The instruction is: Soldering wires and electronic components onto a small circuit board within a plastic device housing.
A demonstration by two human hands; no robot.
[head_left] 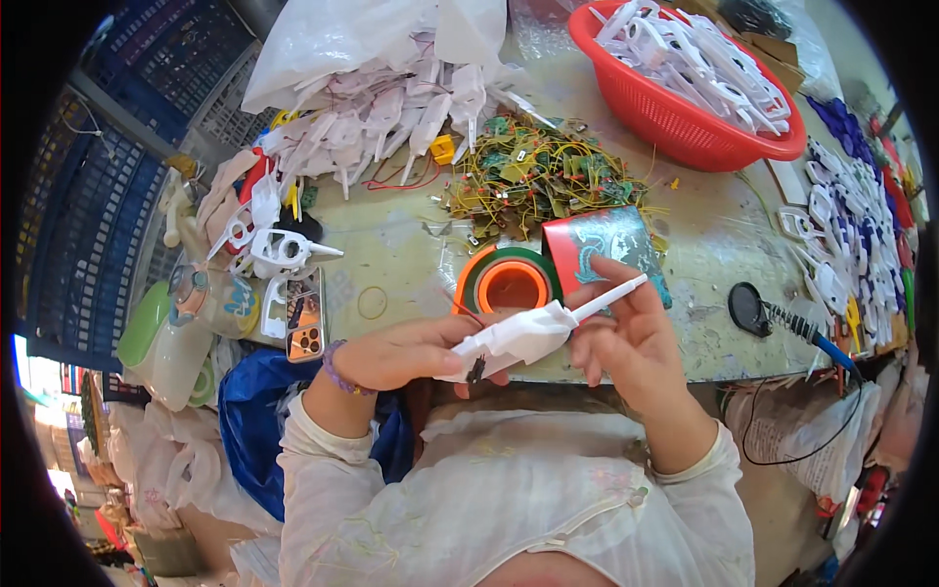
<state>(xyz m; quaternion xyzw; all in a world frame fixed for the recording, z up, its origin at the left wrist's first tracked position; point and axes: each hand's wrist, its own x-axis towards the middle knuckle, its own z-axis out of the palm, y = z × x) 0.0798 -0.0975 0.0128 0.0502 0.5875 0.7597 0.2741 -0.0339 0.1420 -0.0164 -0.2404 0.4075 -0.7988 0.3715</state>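
A white plastic casing (523,335) with a long thin rod at one end is held in my left hand (396,354), tilted up to the right. My left thumb lies over its wide end, where a small black part (476,368) shows. A thin red wire rises beside it. My right hand (631,342) is at the rod end, its fingers spread around the rod; whether they touch it is unclear. Just beyond the casing sit an orange and green tape roll (473,284) and a red and teal box (606,249).
Green circuit boards with wires (543,176) are heaped behind. White casings (377,122) spill from a plastic bag at the back left; more fill a red basket (636,108). A soldering iron (831,350) lies at right; a phone (306,328) and a clear jug (215,298) stand left.
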